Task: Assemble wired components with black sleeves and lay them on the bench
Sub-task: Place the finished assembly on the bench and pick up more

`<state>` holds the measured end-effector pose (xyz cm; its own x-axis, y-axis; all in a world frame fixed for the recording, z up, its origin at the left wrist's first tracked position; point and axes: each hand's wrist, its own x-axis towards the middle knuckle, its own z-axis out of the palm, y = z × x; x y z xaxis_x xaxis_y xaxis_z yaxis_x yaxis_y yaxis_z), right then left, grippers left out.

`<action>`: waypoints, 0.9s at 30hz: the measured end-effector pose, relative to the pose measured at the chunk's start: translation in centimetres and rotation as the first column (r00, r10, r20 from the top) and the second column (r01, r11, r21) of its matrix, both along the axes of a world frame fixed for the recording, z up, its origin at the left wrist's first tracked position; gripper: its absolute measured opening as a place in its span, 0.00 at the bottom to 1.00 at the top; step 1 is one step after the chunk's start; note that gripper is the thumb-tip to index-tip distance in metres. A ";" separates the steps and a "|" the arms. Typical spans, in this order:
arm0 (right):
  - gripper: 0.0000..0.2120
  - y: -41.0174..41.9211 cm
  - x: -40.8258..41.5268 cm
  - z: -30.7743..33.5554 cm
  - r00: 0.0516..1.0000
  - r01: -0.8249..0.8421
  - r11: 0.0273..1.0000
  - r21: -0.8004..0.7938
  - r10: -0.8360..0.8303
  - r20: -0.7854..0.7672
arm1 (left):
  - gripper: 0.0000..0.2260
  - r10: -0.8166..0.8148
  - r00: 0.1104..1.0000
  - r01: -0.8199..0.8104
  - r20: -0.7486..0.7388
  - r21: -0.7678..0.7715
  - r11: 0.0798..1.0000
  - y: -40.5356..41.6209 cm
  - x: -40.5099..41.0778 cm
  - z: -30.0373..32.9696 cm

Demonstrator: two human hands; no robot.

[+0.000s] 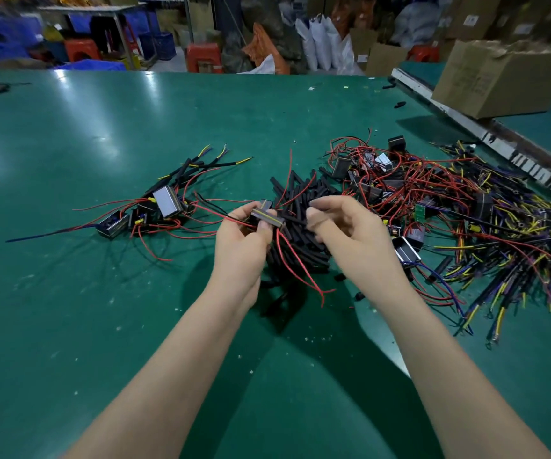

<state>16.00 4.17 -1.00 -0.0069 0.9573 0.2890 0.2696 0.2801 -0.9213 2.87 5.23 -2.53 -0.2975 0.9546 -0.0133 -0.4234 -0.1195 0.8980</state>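
Observation:
My left hand [244, 236] grips a small metal-cased component [266, 217] with thin red wires trailing from it, held just above a heap of loose black sleeves [303, 226]. My right hand [347, 226] pinches one black sleeve [295, 219] whose end points toward the component. To the left on the green bench [85, 309] lie several finished components [168, 202] with black sleeves on their wires. A tangled pile of unsleeved wired components [433, 200] covers the bench at the right.
A cardboard box [505, 77] sits on a raised rail [466, 127] at the far right. Red stools, blue crates and white sacks stand beyond the bench's far edge. Small black offcuts are scattered near the sleeve heap.

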 end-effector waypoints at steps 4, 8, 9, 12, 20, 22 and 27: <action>0.04 0.1 0.0 -0.7 0.990 0.056 0.997 0.053 -0.062 0.125 | 0.14 -0.071 0.997 0.070 0.015 0.011 0.997 -0.5 1.0 0.3; 0.04 0.3 -0.2 -1.1 0.987 0.062 0.997 0.047 -0.069 0.148 | 0.13 -0.070 0.993 0.074 -0.093 0.042 0.996 -1.1 1.0 0.2; 0.04 0.3 -0.2 -1.0 0.990 0.059 0.998 0.037 -0.063 0.130 | 0.12 -0.053 0.985 0.063 -0.163 0.059 0.996 -1.2 0.8 0.2; 0.03 0.5 -0.2 -0.8 1.000 0.003 0.999 -0.036 -0.003 0.002 | 0.11 0.007 0.925 0.035 -0.380 0.106 0.994 -1.2 0.3 -0.2; 0.13 0.7 0.1 -0.8 0.995 -0.055 0.989 -0.137 0.065 0.071 | 0.11 -0.251 0.967 0.252 -0.040 0.026 0.967 -0.7 0.5 0.3; 0.13 0.7 0.1 -0.7 0.991 -0.047 0.996 -0.079 0.056 0.121 | 0.12 -0.280 0.958 0.281 -0.057 0.023 0.959 -0.8 0.3 0.5; 0.08 0.4 -0.2 -0.9 0.934 -0.032 0.997 0.068 0.005 0.357 | 0.13 -0.300 0.931 0.306 -0.209 -0.003 0.952 -1.5 0.8 0.9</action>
